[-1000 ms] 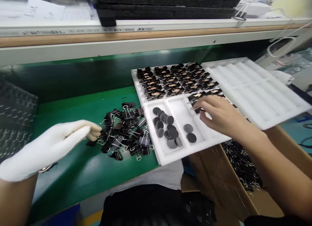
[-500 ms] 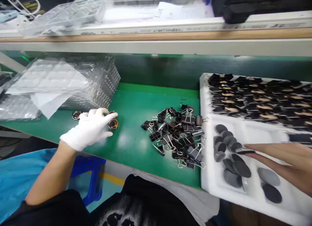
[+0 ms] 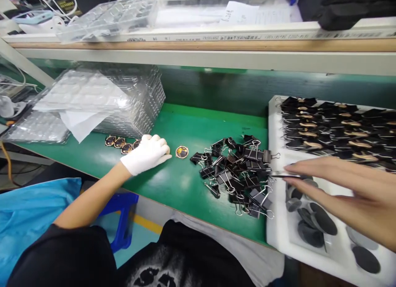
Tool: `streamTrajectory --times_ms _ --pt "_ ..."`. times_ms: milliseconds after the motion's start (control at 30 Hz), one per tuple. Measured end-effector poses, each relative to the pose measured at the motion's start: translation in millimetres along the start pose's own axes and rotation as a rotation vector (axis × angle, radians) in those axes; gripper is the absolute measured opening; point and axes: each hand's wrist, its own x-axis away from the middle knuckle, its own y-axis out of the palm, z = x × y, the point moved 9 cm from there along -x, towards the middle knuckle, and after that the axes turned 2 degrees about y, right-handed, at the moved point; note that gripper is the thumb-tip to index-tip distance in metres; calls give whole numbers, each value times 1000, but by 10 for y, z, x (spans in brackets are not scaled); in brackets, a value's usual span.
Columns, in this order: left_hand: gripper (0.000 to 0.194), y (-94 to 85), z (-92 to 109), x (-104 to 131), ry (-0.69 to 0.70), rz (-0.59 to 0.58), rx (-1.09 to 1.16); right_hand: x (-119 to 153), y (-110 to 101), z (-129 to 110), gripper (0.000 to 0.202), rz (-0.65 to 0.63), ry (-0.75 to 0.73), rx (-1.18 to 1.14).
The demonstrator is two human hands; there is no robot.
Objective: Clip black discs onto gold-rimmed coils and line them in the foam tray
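My left hand [image 3: 148, 154], in a white glove, rests on the green bench with fingers loosely stretched and holds nothing visible. Just right of its fingertips, apart from them, lies a round gold-rimmed piece [image 3: 182, 151] with a dark and yellow face. Several similar round pieces [image 3: 119, 142] form a row to its left, partly hidden by the glove. My bare right hand [image 3: 334, 188] pinches a thin dark disc [image 3: 283, 175], seen edge-on, above the white tray's left edge. More dark grey discs [image 3: 323, 219] lie below it in the tray [image 3: 275, 233].
A pile of black binder clips [image 3: 236, 175] lies mid-bench. Clips holding pieces stand in rows [image 3: 324, 126] in the tray's far part. Clear plastic trays [image 3: 133, 101] are stacked at the left. A shelf [image 3: 198, 56] crosses above; a blue stool [image 3: 122, 225] stands below.
My right hand has risen from the discs and moved left with one pinched. My left hand has come off the gold-rimmed piece, which now lies uncovered. The view has shifted left.
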Motion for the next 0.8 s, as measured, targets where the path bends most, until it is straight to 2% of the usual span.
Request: streamTrajectory --times_ms 100,167,233,367,467,533,633,733,800 --pt "48 -175 144 -158 -1 84 41 -91 242 -293 23 -105 -129 -74" --pt "70 -228 229 -300 25 107 96 -104 335 -344 27 -141 -141 -123" --pt "79 -185 302 -465 67 67 155 -95 378 -337 30 -152 -133 -157" --pt "51 -23 300 -717 83 -29 314 -67 370 -298 29 -126 -107 -166" --pt "43 -48 194 -775 43 -12 434 -69 322 -277 29 -38 -60 -162" --pt "42 -188 134 -782 9 40 477 -86 302 -285 29 38 -37 -152" --pt "40 -573 189 -798 -15 150 446 -158 319 -393 30 139 -87 -97" --pt "33 -972 498 -858 73 200 400 -242 369 -677 29 227 -308 60" --pt "31 -1144 717 -914 150 192 447 -276 420 -837 25 263 -440 171"
